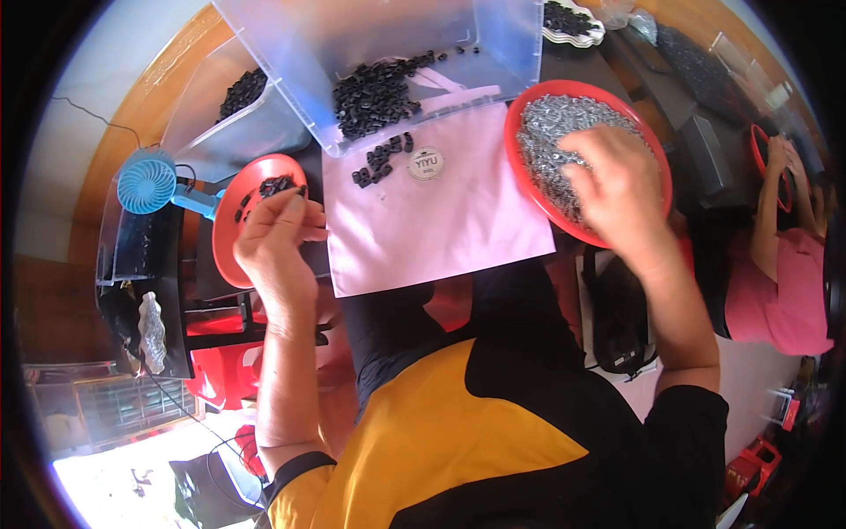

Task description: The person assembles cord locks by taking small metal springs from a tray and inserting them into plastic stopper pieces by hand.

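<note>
My left hand is raised over the left red plate, its thumb and fingers pinched round a small black piece. More small black pieces lie in that plate. On the right, my right hand hovers over a larger red plate heaped with small silver metal pieces that look like screws. Its thumb and forefinger stand apart, slightly blurred, and I see nothing between them. Several loose black pieces sit on the pink cloth between the two plates.
A clear plastic bin with a heap of black pieces rests at the cloth's far edge. Another clear bin stands far left, near a blue fan. A white dish is far right. Another person's arm shows at right.
</note>
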A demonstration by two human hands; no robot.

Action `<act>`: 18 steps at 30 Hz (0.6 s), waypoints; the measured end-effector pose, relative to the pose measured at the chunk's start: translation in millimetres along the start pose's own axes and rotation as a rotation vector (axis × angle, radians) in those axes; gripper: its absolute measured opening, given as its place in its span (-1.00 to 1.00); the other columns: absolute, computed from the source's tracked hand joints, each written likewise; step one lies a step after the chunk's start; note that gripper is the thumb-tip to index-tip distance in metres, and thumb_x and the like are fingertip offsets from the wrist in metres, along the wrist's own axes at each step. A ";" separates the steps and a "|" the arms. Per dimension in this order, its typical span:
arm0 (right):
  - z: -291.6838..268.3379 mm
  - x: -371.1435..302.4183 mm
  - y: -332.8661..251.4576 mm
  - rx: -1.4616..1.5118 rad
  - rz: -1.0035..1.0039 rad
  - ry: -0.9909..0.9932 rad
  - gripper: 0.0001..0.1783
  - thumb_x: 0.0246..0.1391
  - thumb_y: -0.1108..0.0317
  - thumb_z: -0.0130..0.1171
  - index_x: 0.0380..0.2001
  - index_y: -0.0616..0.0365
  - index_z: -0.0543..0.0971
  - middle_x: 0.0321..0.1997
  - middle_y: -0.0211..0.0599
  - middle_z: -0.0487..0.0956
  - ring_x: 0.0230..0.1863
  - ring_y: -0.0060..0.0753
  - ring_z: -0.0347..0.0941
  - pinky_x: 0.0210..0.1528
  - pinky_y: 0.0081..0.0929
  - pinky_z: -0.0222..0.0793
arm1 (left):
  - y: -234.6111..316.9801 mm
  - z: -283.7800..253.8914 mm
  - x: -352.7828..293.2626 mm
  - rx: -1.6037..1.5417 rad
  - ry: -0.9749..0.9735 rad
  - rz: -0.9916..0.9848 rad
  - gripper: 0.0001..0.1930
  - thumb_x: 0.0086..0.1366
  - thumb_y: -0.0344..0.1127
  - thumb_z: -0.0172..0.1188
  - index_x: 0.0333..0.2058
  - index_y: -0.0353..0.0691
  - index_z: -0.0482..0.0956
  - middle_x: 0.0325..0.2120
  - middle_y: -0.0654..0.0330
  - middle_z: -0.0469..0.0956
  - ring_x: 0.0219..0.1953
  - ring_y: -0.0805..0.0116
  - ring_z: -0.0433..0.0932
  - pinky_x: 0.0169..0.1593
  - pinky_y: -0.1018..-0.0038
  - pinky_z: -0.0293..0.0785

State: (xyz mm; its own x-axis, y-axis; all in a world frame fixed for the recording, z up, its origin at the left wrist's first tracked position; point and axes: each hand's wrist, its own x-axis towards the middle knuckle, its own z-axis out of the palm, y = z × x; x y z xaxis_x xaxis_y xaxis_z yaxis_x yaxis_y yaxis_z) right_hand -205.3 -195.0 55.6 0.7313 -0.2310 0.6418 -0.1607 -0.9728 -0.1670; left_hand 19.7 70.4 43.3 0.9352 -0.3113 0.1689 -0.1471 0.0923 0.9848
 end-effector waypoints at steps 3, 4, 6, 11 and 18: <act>-14.5 -8.9 33.6 -0.089 0.044 -0.157 -0.80 -0.10 0.49 0.29 -0.33 0.15 0.54 -0.33 -0.22 0.56 -0.19 -0.03 0.50 -0.12 -0.11 0.39 | 0.8 -18.8 25.3 0.176 0.032 0.116 -0.89 0.22 -0.53 0.23 -0.27 -0.41 0.64 -0.43 0.15 0.63 -0.41 0.41 0.58 -0.36 0.54 0.53; -12.9 -12.9 39.3 -0.090 0.053 -0.220 -0.82 -0.09 0.50 0.28 -0.36 0.16 0.53 -0.35 -0.21 0.54 -0.20 -0.04 0.50 -0.13 -0.12 0.38 | -5.7 -25.2 32.8 0.388 0.018 0.277 -0.88 0.18 -0.55 0.25 -0.28 -0.37 0.65 -0.41 0.17 0.62 -0.39 0.42 0.57 -0.31 0.53 0.51; -8.0 -14.8 43.5 -0.086 0.073 -0.278 -0.86 -0.06 0.54 0.25 -0.43 0.18 0.47 -0.42 -0.20 0.49 -0.25 -0.05 0.50 -0.18 -0.14 0.37 | -10.0 -21.7 34.4 0.698 0.012 0.540 -0.82 0.08 -0.58 0.30 -0.29 -0.29 0.66 -0.38 0.21 0.56 -0.33 0.42 0.53 -0.21 0.49 0.45; -0.4 -4.1 45.4 0.073 0.064 -0.091 -0.85 -0.05 0.60 0.20 -0.45 0.21 0.43 -0.43 -0.22 0.49 -0.32 -0.07 0.49 -0.26 -0.21 0.38 | -10.6 28.0 13.8 0.666 -0.179 0.593 -0.87 0.08 -0.57 0.31 -0.36 -0.28 0.63 -0.41 0.16 0.53 -0.34 0.26 0.52 -0.27 0.43 0.47; -5.1 -6.6 55.2 0.441 0.241 -0.016 -0.86 0.00 0.64 0.10 -0.35 0.22 0.53 -0.42 -0.25 0.57 -0.39 -0.35 0.52 -0.34 -0.43 0.35 | -35.4 98.1 53.9 1.042 -0.328 0.905 -0.83 0.10 -0.35 0.31 -0.30 -0.22 0.64 -0.41 0.12 0.50 -0.22 0.07 0.49 -0.19 0.21 0.47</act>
State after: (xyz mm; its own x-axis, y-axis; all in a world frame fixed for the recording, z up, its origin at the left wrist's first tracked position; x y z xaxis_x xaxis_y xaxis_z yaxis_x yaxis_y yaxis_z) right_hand -222.3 -247.2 46.0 0.7182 -0.4444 0.5355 -0.0333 -0.7906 -0.6114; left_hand 43.6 -42.4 21.5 0.2964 -0.7368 0.6077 -0.9470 -0.3090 0.0872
